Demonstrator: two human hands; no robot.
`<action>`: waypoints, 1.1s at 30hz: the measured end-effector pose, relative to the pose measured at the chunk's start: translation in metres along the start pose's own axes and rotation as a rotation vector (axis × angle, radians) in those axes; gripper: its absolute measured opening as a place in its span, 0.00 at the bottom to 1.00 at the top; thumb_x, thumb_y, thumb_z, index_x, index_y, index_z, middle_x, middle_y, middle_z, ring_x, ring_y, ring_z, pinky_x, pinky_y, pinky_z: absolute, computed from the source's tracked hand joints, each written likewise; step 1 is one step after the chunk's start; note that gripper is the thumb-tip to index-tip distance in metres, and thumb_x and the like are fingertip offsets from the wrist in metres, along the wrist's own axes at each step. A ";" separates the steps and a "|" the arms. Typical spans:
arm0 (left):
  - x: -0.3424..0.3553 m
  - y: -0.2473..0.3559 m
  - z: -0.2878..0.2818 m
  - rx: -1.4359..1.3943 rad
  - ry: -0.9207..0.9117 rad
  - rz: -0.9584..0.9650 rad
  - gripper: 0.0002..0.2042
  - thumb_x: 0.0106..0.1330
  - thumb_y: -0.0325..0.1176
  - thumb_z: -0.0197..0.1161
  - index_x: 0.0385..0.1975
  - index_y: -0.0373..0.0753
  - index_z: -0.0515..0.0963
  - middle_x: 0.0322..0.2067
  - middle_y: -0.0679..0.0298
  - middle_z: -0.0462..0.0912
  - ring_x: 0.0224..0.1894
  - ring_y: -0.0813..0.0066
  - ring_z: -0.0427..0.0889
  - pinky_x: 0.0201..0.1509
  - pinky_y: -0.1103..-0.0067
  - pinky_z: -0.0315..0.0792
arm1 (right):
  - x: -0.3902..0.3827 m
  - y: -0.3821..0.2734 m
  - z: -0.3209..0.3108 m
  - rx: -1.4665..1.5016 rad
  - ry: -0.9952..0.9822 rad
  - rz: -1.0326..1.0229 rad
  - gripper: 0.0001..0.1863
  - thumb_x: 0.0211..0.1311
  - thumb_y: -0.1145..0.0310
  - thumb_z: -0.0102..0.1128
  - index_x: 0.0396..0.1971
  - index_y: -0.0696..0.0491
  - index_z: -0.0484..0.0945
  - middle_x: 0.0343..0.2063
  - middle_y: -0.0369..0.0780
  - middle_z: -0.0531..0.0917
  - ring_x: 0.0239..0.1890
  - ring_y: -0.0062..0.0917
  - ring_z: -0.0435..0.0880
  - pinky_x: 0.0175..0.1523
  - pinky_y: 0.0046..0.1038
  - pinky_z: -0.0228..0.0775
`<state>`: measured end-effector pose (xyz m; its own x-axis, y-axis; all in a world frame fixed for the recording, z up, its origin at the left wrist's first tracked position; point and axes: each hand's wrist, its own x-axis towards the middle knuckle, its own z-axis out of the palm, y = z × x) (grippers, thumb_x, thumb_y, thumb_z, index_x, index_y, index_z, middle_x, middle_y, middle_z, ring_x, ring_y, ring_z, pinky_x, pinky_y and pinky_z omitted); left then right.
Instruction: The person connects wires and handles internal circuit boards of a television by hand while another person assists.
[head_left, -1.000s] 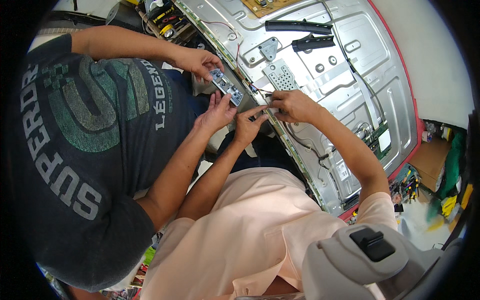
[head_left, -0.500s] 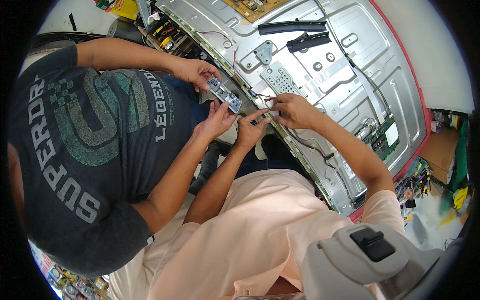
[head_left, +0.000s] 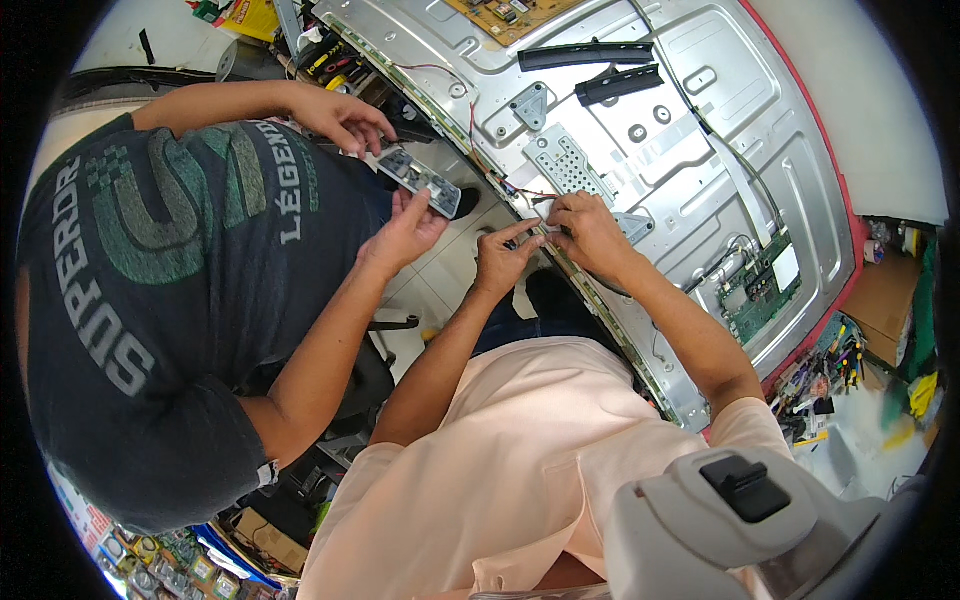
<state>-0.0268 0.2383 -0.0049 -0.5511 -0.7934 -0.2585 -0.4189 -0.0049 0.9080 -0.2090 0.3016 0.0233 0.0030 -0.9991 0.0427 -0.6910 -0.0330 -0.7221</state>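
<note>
A large silver metal back panel (head_left: 690,340), like that of an opened flat television, lies before me. My left hand (head_left: 503,262) is at its near edge, index finger and thumb converging on the narrow green edge strip (head_left: 590,290). Just right of it, my right hand (head_left: 588,232) is closed, its fingertips pinched at the same edge. Thin red and dark wires (head_left: 522,191) run up to my right fingers. What lies between the fingertips of either hand is too small and hidden to make out. A perforated metal bracket (head_left: 570,165) sits beyond my right hand.
At left, a person in a dark shirt holds a small grey board-like part (head_left: 420,182) in one hand. Black strips (head_left: 585,55) and a brown circuit board (head_left: 505,15) lie on the panel. A green circuit board (head_left: 765,290) is at right, near scattered tools (head_left: 825,365).
The other person has shifted left with the grey part, one hand leaving it. My right hand has moved slightly, uncovering a triangular bracket; my left hand stays nearly in place.
</note>
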 end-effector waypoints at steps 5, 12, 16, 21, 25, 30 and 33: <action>-0.001 0.002 -0.001 -0.036 -0.008 -0.003 0.13 0.56 0.28 0.71 0.42 0.37 0.84 0.34 0.55 0.87 0.33 0.78 0.83 0.40 0.80 0.75 | -0.001 -0.005 0.005 0.005 0.052 0.060 0.06 0.43 0.73 0.69 0.25 0.55 0.83 0.33 0.38 0.80 0.39 0.35 0.77 0.44 0.35 0.67; 0.000 0.001 0.007 -0.104 0.074 -0.023 0.11 0.57 0.28 0.71 0.40 0.37 0.85 0.25 0.67 0.84 0.25 0.86 0.70 0.29 0.84 0.66 | -0.001 -0.008 0.012 0.071 0.154 0.092 0.06 0.40 0.78 0.68 0.22 0.57 0.81 0.31 0.42 0.81 0.36 0.39 0.77 0.42 0.37 0.69; 0.002 -0.002 0.018 -0.161 0.165 -0.046 0.09 0.57 0.28 0.71 0.36 0.35 0.86 0.24 0.70 0.83 0.23 0.87 0.68 0.27 0.86 0.64 | 0.000 -0.008 0.011 0.106 0.202 0.109 0.06 0.39 0.79 0.68 0.20 0.59 0.80 0.28 0.44 0.81 0.33 0.41 0.77 0.39 0.37 0.70; 0.000 -0.002 0.025 -0.189 0.220 -0.071 0.08 0.57 0.28 0.71 0.35 0.34 0.86 0.23 0.71 0.82 0.22 0.88 0.67 0.26 0.86 0.63 | 0.003 -0.007 0.013 0.117 0.191 0.132 0.05 0.39 0.80 0.67 0.17 0.59 0.78 0.26 0.44 0.80 0.33 0.41 0.78 0.40 0.38 0.71; 0.000 0.001 0.029 -0.142 0.254 -0.112 0.08 0.58 0.28 0.70 0.35 0.35 0.86 0.21 0.71 0.80 0.21 0.88 0.67 0.25 0.86 0.62 | 0.004 -0.009 0.012 0.050 0.156 0.155 0.04 0.42 0.80 0.66 0.19 0.59 0.79 0.27 0.44 0.80 0.34 0.42 0.78 0.40 0.38 0.72; 0.000 0.003 0.015 -0.192 0.200 -0.118 0.10 0.60 0.29 0.68 0.40 0.36 0.85 0.17 0.73 0.74 0.18 0.88 0.65 0.22 0.86 0.60 | -0.011 -0.005 0.001 0.255 0.202 0.163 0.06 0.49 0.80 0.63 0.29 0.60 0.80 0.33 0.46 0.80 0.38 0.42 0.79 0.44 0.37 0.73; -0.002 0.002 0.001 -0.106 0.150 -0.083 0.13 0.60 0.29 0.67 0.45 0.37 0.83 0.16 0.74 0.71 0.17 0.89 0.63 0.22 0.86 0.60 | -0.031 -0.010 0.002 0.254 0.260 0.206 0.09 0.51 0.80 0.63 0.34 0.59 0.79 0.37 0.46 0.79 0.42 0.42 0.79 0.47 0.36 0.73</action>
<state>-0.0265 0.2405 -0.0028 -0.4012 -0.8692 -0.2889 -0.3753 -0.1317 0.9175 -0.2004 0.3333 0.0276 -0.3217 -0.9464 0.0292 -0.4579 0.1285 -0.8797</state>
